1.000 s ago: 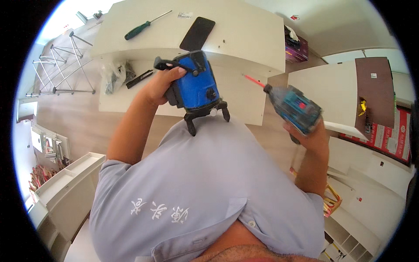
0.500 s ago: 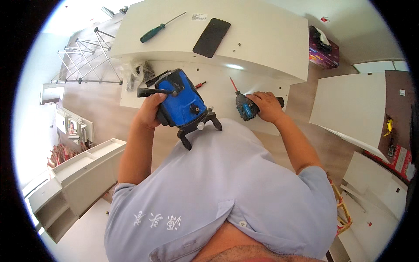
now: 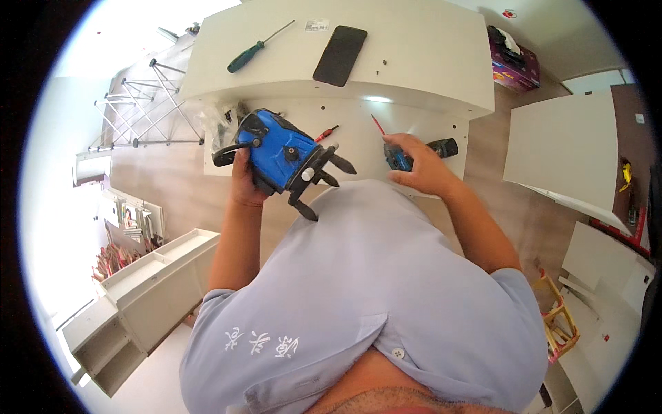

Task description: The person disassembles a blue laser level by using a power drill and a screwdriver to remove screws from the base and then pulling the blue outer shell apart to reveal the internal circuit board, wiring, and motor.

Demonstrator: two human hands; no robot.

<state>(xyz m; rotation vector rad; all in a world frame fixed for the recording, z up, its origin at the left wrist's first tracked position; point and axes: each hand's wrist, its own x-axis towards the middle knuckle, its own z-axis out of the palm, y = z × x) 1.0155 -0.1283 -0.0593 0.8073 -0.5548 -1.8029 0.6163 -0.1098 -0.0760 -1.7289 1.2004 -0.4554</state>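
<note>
My left hand [image 3: 245,181] is closed around the side of a blue and black laser level [image 3: 277,153], near its black carrying handle. The level is tilted, its short black legs pointing down and to the right, with silver knobs between them. My right hand [image 3: 429,169] is over a black and blue cordless drill [image 3: 398,159], thumb and fingers apart. The drill lies on the lower white panel [image 3: 355,155], its long red bit [image 3: 378,124] pointing away from me. Part of the drill is hidden beneath my hand.
On the upper white panel [image 3: 427,41] lie a green-handled screwdriver [image 3: 246,57], a black phone [image 3: 340,55] and small dark bits. A slim red tool [image 3: 326,133] and a clear plastic bag [image 3: 217,124] rest below. A folding metal frame [image 3: 148,103] stands left; white cabinet parts [image 3: 562,152] stand right.
My right hand has loosened from the drill and shifted left over it, fingers spreading. My left hand has turned the laser level so its legs swing further right.
</note>
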